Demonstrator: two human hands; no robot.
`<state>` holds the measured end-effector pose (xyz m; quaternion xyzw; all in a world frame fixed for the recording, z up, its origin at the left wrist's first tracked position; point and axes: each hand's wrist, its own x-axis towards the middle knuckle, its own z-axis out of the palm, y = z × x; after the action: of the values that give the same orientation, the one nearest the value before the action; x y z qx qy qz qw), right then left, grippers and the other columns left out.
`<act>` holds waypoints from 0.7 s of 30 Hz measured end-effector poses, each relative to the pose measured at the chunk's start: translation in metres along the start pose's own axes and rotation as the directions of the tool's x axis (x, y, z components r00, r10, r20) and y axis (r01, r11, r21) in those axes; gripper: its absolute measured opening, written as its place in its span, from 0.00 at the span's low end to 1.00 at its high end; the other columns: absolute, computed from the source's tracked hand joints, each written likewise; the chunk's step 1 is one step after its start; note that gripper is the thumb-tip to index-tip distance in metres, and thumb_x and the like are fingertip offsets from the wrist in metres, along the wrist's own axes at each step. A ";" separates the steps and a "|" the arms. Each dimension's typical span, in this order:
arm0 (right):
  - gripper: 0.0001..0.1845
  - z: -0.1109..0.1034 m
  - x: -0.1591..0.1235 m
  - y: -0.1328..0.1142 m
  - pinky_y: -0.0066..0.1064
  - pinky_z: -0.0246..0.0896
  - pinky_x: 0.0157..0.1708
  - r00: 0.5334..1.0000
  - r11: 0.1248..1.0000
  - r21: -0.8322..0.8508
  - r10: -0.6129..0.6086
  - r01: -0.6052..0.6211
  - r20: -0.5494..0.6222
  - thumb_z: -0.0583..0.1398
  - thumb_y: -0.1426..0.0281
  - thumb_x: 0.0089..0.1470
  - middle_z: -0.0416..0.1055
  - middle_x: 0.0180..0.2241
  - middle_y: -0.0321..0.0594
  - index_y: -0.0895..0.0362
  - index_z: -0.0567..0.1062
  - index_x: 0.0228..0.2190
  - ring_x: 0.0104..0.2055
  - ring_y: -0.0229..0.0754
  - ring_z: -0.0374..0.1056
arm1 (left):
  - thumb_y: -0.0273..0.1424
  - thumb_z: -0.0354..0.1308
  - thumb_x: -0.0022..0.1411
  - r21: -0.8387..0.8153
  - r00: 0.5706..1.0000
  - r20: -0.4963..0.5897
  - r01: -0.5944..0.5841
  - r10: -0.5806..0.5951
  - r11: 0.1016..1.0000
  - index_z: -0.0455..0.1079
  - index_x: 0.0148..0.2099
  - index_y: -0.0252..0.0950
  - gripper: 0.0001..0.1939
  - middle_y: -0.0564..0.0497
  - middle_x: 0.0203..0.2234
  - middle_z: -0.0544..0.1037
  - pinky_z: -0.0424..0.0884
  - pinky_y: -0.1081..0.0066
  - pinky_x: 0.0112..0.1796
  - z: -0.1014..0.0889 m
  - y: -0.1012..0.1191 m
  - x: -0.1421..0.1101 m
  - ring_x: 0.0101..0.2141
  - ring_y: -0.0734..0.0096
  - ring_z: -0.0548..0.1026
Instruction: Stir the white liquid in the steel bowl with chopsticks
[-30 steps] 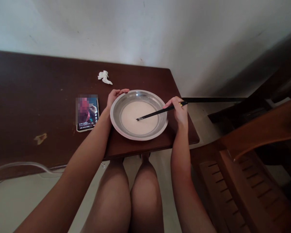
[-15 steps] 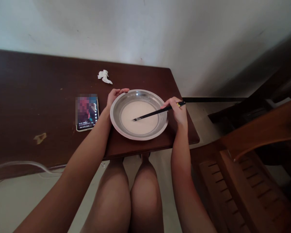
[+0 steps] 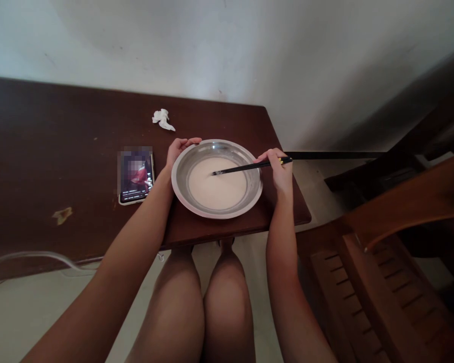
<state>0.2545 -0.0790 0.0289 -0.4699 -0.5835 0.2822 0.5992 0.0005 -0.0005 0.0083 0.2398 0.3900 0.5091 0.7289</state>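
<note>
A wide metal bowl (image 3: 179, 189) stands near the front right of the dark wooden table. Pale, creamy liquid (image 3: 215, 191) fills its lower part. My left hand (image 3: 178, 150) grips the bowl's rim at the far left side, with the thumb side partly hidden. In my right hand (image 3: 280, 169), closed at the bowl's right edge, are black chopsticks (image 3: 245, 166) with gold bands near the top. Their tips dip into the liquid near its middle, leaving a small ripple there.
Left of the bowl lies a phone (image 3: 136, 176) with a lit screen. A crumpled tissue (image 3: 162, 119) rests farther back on the table (image 3: 79, 131). A pale cable (image 3: 49, 256) crosses the front edge at left. To the right stands a wooden chair (image 3: 348, 282), and a wall (image 3: 174, 45) rises behind.
The chopstick tips have moved away from me and slightly right within the liquid. My right hand has shifted a little to the right. My left hand and the bowl stay in place.
</note>
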 end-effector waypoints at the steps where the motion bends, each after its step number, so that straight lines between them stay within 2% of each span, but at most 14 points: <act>1: 0.18 -0.001 0.001 0.002 0.30 0.67 0.34 0.999 1.000 0.007 0.006 -0.006 -0.044 0.55 0.57 0.55 0.70 0.20 0.30 0.54 0.73 0.21 0.26 0.34 0.72 | 0.31 0.41 0.62 0.005 1.000 0.003 -0.001 0.001 1.000 0.73 0.32 0.36 0.18 0.51 0.19 0.76 0.71 0.71 0.30 0.000 0.000 0.000 0.22 0.69 0.74; 4: 0.19 -0.003 0.003 0.007 0.28 0.66 0.29 0.994 0.998 0.059 0.034 -0.028 -0.105 0.55 0.56 0.54 0.68 0.18 0.29 0.54 0.71 0.20 0.22 0.33 0.70 | 0.30 0.41 0.61 0.013 1.000 0.009 0.002 -0.002 1.000 0.73 0.36 0.35 0.18 0.51 0.19 0.76 0.72 0.69 0.32 -0.001 0.000 0.000 0.23 0.68 0.75; 7: 0.18 -0.003 0.000 0.005 0.27 0.65 0.27 0.999 0.995 0.092 0.032 -0.032 0.000 0.55 0.58 0.55 0.67 0.17 0.29 0.55 0.72 0.20 0.21 0.32 0.70 | 0.30 0.41 0.60 -0.001 1.000 0.018 0.009 -0.009 1.000 0.73 0.37 0.35 0.18 0.51 0.18 0.76 0.73 0.68 0.32 0.000 0.001 -0.002 0.23 0.68 0.75; 10: 0.16 -0.001 -0.003 0.000 0.27 0.66 0.31 0.995 0.998 0.065 0.008 -0.015 0.099 0.56 0.60 0.55 0.69 0.18 0.29 0.54 0.74 0.22 0.24 0.33 0.71 | 0.30 0.41 0.60 -0.023 1.000 0.016 0.007 -0.007 1.000 0.73 0.34 0.35 0.17 0.51 0.18 0.77 0.72 0.71 0.29 0.003 0.001 -0.005 0.21 0.69 0.74; 13: 0.17 -0.001 -0.001 -0.001 0.28 0.66 0.34 0.999 1.000 0.017 -0.021 0.021 0.034 0.55 0.60 0.56 0.71 0.19 0.30 0.54 0.74 0.22 0.26 0.33 0.72 | 0.30 0.41 0.60 -0.030 1.000 0.006 0.012 -0.011 0.999 0.72 0.31 0.35 0.17 0.52 0.18 0.77 0.72 0.72 0.29 0.005 0.001 -0.006 0.21 0.71 0.74; 17: 0.18 -0.004 0.002 0.007 0.27 0.65 0.28 0.996 0.997 0.079 0.013 -0.006 -0.092 0.55 0.57 0.55 0.69 0.18 0.29 0.55 0.71 0.21 0.21 0.32 0.71 | 0.30 0.40 0.62 -0.025 1.000 0.010 0.013 -0.012 1.000 0.71 0.29 0.34 0.19 0.52 0.18 0.76 0.72 0.73 0.28 0.005 0.001 -0.006 0.20 0.72 0.73; 19: 0.19 -0.004 0.001 0.007 0.27 0.65 0.26 0.997 0.994 0.103 0.036 -0.029 -0.067 0.55 0.57 0.54 0.67 0.17 0.29 0.55 0.71 0.20 0.20 0.32 0.70 | 0.30 0.39 0.62 -0.022 1.000 0.009 0.011 -0.011 1.000 0.71 0.30 0.33 0.19 0.51 0.18 0.76 0.72 0.73 0.28 0.005 0.001 -0.006 0.20 0.72 0.73; 21: 0.18 -0.004 0.000 0.004 0.27 0.65 0.27 0.999 0.995 0.086 0.044 -0.045 0.015 0.55 0.57 0.54 0.67 0.17 0.29 0.55 0.72 0.21 0.21 0.32 0.69 | 0.30 0.39 0.62 -0.021 1.000 0.009 0.008 -0.008 1.000 0.72 0.30 0.33 0.19 0.51 0.18 0.76 0.71 0.73 0.29 0.005 0.001 -0.005 0.20 0.72 0.73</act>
<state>0.2588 -0.0784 0.0253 -0.4548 -0.5641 0.3233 0.6086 0.0025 -0.0048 0.0136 0.2329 0.3824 0.5092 0.7350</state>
